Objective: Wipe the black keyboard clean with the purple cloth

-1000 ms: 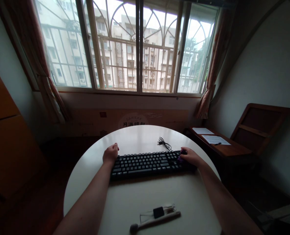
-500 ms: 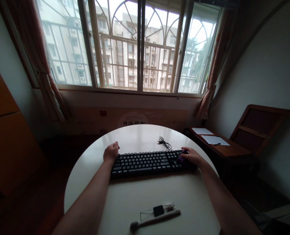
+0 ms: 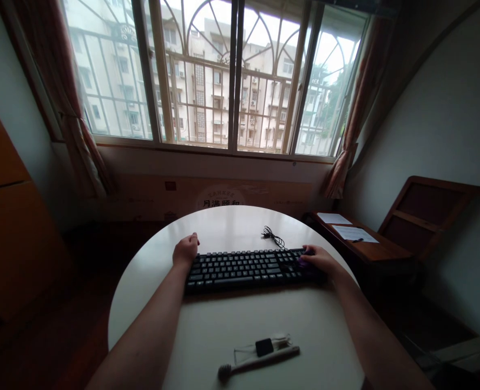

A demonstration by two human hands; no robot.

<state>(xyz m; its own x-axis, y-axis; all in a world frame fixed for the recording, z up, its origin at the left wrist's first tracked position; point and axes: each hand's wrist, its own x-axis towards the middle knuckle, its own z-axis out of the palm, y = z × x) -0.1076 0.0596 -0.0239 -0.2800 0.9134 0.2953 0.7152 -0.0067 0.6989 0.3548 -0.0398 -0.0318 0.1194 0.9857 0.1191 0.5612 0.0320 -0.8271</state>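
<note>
A black keyboard [image 3: 243, 267] lies across the middle of a round white table [image 3: 207, 325]. My left hand [image 3: 186, 250] rests at the keyboard's left end, fingers curled round its edge. At the keyboard's right end my right hand [image 3: 320, 260] lies on the keys, its fingers closed on a small purple thing [image 3: 302, 263] that I cannot name. A coiled black cable [image 3: 273, 236] lies on the table just behind the keyboard.
Near the table's front edge lie a white brush with a dark head [image 3: 256, 363] and a clear packet with a black piece [image 3: 264, 347]. A wooden side table [image 3: 369, 246] with papers stands to the right. A window [image 3: 223, 81] fills the far wall.
My hands and the keyboard stay where they were. The view has shifted slightly, so the table items sit a little higher in the picture.
</note>
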